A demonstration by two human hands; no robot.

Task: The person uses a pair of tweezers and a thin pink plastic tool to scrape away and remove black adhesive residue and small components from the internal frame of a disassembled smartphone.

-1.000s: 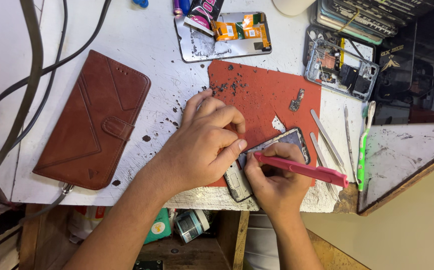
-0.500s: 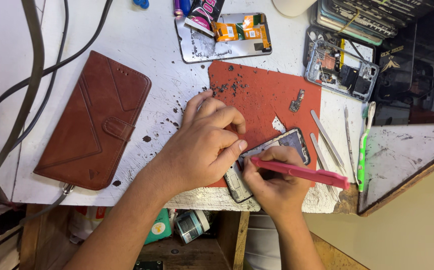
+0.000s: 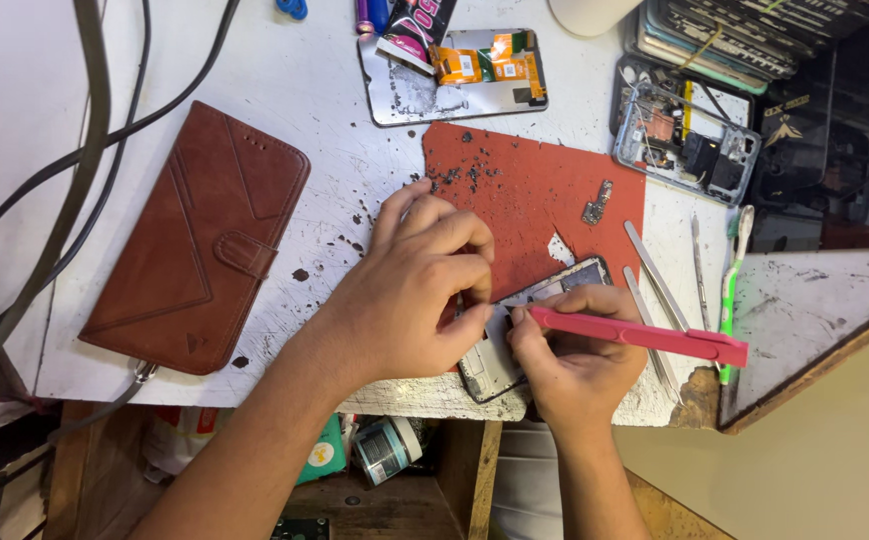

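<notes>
A brown leather wallet case [image 3: 200, 240] lies at the left of a white desk [image 3: 325, 90]. At centre, the left hand [image 3: 410, 290], fingers curled closed, presses a phone frame [image 3: 500, 360] onto a red mat [image 3: 535, 195] near the desk's front edge. The right hand [image 3: 575, 355] pinches a pink pry tool [image 3: 645, 335], tip touching the frame. Metal tools [image 3: 660, 275] lie farther right.

Bare white bench [image 3: 335, 110] lies open at eleven o'clock of the left hand [image 3: 405, 290]. The brown wallet case [image 3: 200, 240] blocks nine o'clock. At three o'clock of the right hand [image 3: 575, 350], metal pry tools [image 3: 655, 265] and a green toothbrush [image 3: 733, 275] crowd the edge; the red mat [image 3: 545, 195] carries black debris.
</notes>
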